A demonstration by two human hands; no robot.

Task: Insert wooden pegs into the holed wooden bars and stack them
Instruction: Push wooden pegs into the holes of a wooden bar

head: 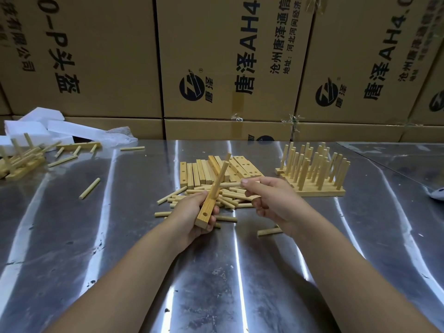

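My left hand [192,216] grips a holed wooden bar [207,210] tilted up off the table, with one peg [224,168] standing out of its upper part. An open hole shows near the bar's lower end. My right hand [266,200] pinches a peg [229,185] that lies level, its tip against the bar's upper part. Beneath the hands lies a heap of loose pegs [228,200]. Behind it sits a pile of bare holed bars [216,170]. Finished bars with upright pegs [314,171] stand stacked at the right.
The steel table [120,248] carries stray pegs [90,188] at the left and one [269,231] near my right wrist. More pegged bars [19,159] lie at the far left beside white foam blocks [36,128]. Cardboard boxes [228,68] wall off the back.
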